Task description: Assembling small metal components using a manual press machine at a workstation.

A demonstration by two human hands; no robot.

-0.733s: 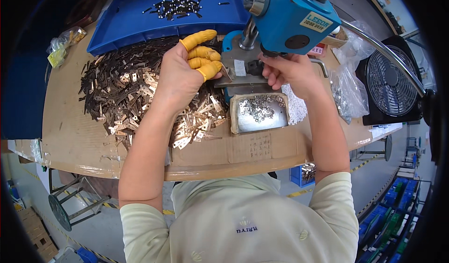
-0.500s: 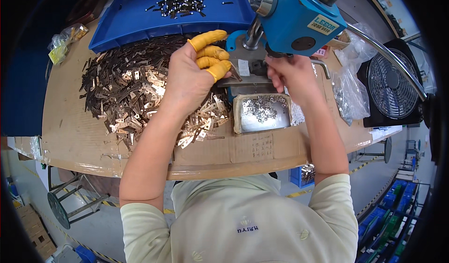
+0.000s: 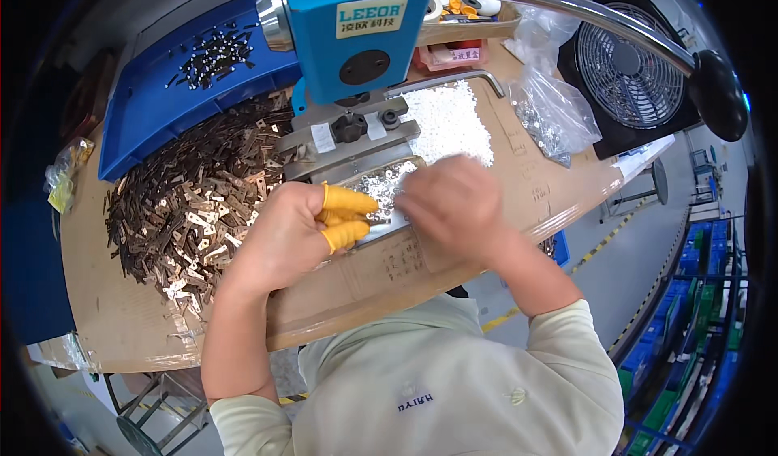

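Note:
My left hand (image 3: 296, 233), with yellow finger cots on its fingers, is closed beside the shallow metal tray (image 3: 387, 230). A thin metal strip (image 3: 379, 222) shows at its fingertips, mostly covered by them. Small shiny ring-like metal parts (image 3: 384, 187) lie in the tray. My right hand (image 3: 455, 206) is over the tray's right side, its fingers smeared by motion, so what they hold cannot be made out. Behind both hands stands a blue bench press (image 3: 348, 42), with a dark fixture block (image 3: 350, 127) on its steel base.
A heap of brown and copper-coloured metal strips (image 3: 203, 205) covers the table's left. Behind it sits a blue tray (image 3: 142, 124) with dark parts. White granules (image 3: 454, 124), a hex key (image 3: 491, 81), plastic bags (image 3: 551, 107) and a fan (image 3: 630, 55) are to the right. The press lever (image 3: 567, 12) reaches over them.
Both hands have come down from the press's fixture to the tray of small metal parts. My right hand has let go of the fixture area. The view has shifted, placing the press further left.

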